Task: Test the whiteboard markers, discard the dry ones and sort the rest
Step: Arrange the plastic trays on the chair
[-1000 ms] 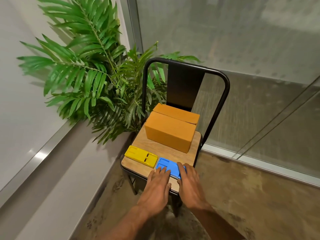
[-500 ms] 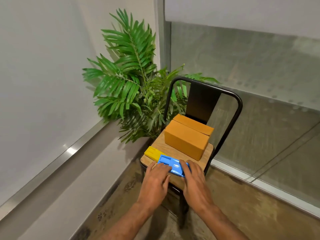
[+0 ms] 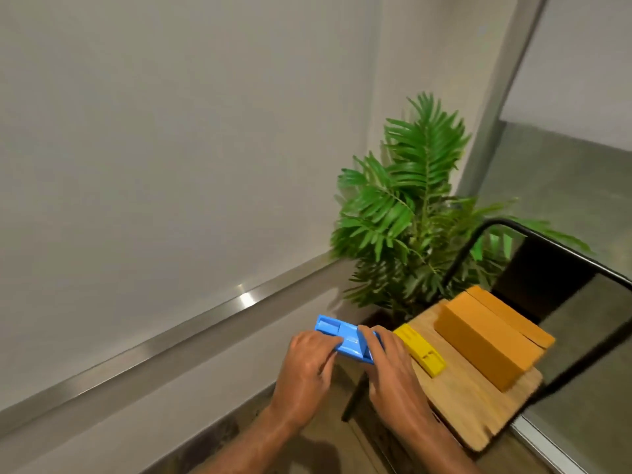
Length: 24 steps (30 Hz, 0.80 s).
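Wall (image 3: 171,165) filled everything far to the left of the chair (image 3: 472,412). It was plain and grey, with a shiny silver rail (image 3: 205,319) running low along it.

Nearer the chair came the left hand (image 3: 304,367). Its fingers were curled onto the near side of a blue tray (image 3: 328,328) and gripped it. The right hand (image 3: 393,371) was clamped on the tray's other end. Together the two hands held the blue tray up in the air, just left of the chair seat and not resting on it.

A yellow tray (image 3: 420,352) lay flat on the left edge of the chair seat, just beside the right hand. A green plant (image 3: 410,217) stood behind the chair's left corner. An orange box (image 3: 485,340) sat in the middle of the seat, with a thinner orange piece (image 3: 506,313) touching it on the side toward the chair back.

The job looked like it had hardly begun. No marker showed anywhere, so I could not tell where the markers were. They may have been inside the orange box. The slots in both trays looked empty. Testing the markers, throwing out the dry ones and sorting the good ones all seemed left to do.

No name, label or writing could be read on anything.
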Each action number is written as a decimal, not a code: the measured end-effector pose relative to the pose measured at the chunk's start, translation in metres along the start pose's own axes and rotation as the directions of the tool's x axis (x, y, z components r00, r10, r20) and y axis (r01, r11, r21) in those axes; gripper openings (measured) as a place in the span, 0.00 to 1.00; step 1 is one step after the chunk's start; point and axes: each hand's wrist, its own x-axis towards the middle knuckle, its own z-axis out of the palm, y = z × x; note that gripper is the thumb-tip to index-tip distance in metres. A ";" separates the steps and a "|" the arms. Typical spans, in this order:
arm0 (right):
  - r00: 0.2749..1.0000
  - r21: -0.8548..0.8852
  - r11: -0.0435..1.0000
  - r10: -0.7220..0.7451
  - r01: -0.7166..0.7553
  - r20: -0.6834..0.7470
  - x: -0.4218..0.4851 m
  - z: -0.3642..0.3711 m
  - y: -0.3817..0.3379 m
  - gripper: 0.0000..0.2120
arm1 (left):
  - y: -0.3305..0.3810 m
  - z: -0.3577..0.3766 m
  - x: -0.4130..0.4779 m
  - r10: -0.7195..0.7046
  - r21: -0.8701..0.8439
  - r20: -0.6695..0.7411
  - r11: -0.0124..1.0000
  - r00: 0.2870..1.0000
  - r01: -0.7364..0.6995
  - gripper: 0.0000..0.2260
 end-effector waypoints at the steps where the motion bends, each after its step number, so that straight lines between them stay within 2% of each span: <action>1: 1.000 0.011 1.000 -0.028 0.028 0.008 0.005 0.004 -0.016 0.35 | -0.009 -0.016 -0.003 0.014 0.028 -0.019 1.000 1.000 -0.013 0.17; 3: 0.997 0.026 0.997 -0.073 0.073 0.023 0.014 0.015 -0.049 0.38 | -0.027 -0.049 -0.009 0.021 0.096 -0.042 0.995 0.999 -0.016 0.15; 6: 0.992 0.041 0.992 -0.120 0.118 0.043 0.023 0.034 -0.098 0.41 | -0.057 -0.098 -0.022 -0.048 0.137 -0.046 0.989 0.998 0.054 0.18; 14: 0.947 0.048 0.951 -0.308 0.305 0.087 0.047 0.107 -0.221 0.39 | -0.139 -0.214 -0.067 -0.105 0.231 -0.011 0.967 0.994 0.105 0.24; 20: 0.875 0.111 0.899 -0.438 0.424 0.205 0.063 0.160 -0.277 0.36 | -0.171 -0.275 -0.107 -0.330 0.334 0.042 0.894 0.943 0.298 0.27; 24: 0.798 0.168 0.837 -0.547 0.521 0.251 0.073 0.184 -0.303 0.33 | -0.182 -0.298 -0.128 -0.472 0.356 0.000 0.824 0.882 0.441 0.25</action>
